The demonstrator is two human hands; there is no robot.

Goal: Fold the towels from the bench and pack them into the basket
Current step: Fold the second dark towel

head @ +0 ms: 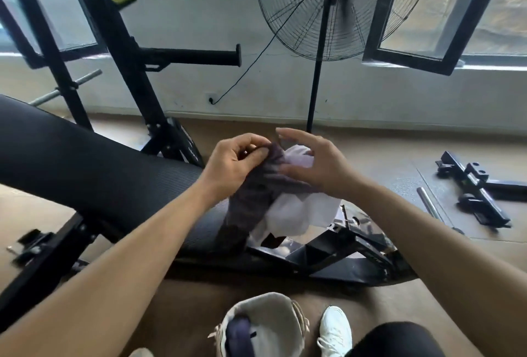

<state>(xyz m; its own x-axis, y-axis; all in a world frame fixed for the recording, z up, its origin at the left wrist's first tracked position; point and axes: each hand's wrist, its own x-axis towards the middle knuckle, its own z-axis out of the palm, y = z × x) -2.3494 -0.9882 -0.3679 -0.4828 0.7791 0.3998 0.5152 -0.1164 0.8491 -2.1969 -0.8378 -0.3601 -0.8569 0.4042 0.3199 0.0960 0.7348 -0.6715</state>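
A dark purple-grey towel (251, 199) hangs lifted above the black padded bench (85, 168). My left hand (233, 162) pinches its top edge. My right hand (316, 162) hovers beside it with fingers spread and relaxed, touching the cloth. A white towel (302, 214) lies crumpled behind and under the dark one, at the bench's end. On the floor near my feet stands the pale fabric basket (273, 316), with a folded dark blue towel (238, 336) inside it.
A tall standing fan (325, 28) stands against the wall beyond the bench. A black weight rack (119, 51) rises at the left. Loose black metal parts (479, 191) lie on the floor at right. My white shoe (335, 331) is beside the basket.
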